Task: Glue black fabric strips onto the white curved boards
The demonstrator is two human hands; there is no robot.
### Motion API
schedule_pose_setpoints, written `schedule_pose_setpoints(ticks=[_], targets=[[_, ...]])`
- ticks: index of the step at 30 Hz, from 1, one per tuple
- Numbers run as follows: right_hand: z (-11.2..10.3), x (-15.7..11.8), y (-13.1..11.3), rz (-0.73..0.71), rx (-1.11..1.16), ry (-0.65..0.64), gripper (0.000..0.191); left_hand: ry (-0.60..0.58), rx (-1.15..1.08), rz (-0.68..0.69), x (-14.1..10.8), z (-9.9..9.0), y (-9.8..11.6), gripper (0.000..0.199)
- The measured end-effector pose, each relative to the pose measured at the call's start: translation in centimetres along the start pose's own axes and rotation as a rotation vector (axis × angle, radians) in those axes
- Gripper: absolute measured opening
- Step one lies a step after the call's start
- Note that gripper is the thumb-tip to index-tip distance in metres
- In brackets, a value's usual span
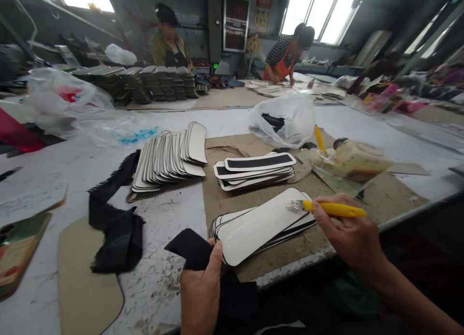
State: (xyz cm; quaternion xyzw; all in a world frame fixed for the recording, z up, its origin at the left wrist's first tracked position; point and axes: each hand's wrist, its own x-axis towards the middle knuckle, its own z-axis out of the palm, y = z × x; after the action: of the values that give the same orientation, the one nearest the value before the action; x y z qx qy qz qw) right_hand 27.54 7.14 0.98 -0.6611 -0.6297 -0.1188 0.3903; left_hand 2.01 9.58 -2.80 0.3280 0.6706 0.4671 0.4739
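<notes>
My right hand (346, 228) is wrapped round a yellow-handled brush (335, 209), whose bristles touch the far end of a white rounded piece (259, 226). That piece lies on top of a fanned stack of similar black-edged pieces. At its near left end, my left hand (203, 282) pinches a black fabric strip (192, 248) between thumb and fingers. Farther back is a stack of white pieces with black strips in their middles (259, 162). To its left leans a long row of plain white pieces (168, 156).
A glue container (366, 158) with another yellow brush (319, 138) stands at the right. Behind are plastic bags (282, 120). Black fabric (119, 238), a beige panel (85, 282) and a phone-like object (23, 253) lie left. Two people work across the table.
</notes>
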Motion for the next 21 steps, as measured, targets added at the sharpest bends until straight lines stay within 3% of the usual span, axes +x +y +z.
schedule_pose_setpoints(ticks=[5,10,14,18,21], targets=[[-0.9,0.6,0.3,-0.132,-0.084,-0.001,0.006,-0.023,0.027,-0.043,0.1,0.0,0.2,0.040],[-0.5,-0.8,-1.5,-0.240,-0.068,-0.085,0.017,-0.053,0.049,-0.045,0.4,-0.4,0.1,0.041],[-0.3,-2.0,-3.0,-0.234,0.066,-0.149,0.027,-0.070,0.071,-0.062,0.6,-0.7,-0.2,0.042],[-0.8,-1.6,-2.1,-0.232,-0.072,-0.079,0.026,-0.076,0.062,-0.071,0.5,-0.6,-0.1,0.045],[-0.3,-1.7,-2.0,-0.274,-0.105,-0.119,0.024,-0.063,0.033,-0.059,0.3,-0.5,-0.2,0.045]])
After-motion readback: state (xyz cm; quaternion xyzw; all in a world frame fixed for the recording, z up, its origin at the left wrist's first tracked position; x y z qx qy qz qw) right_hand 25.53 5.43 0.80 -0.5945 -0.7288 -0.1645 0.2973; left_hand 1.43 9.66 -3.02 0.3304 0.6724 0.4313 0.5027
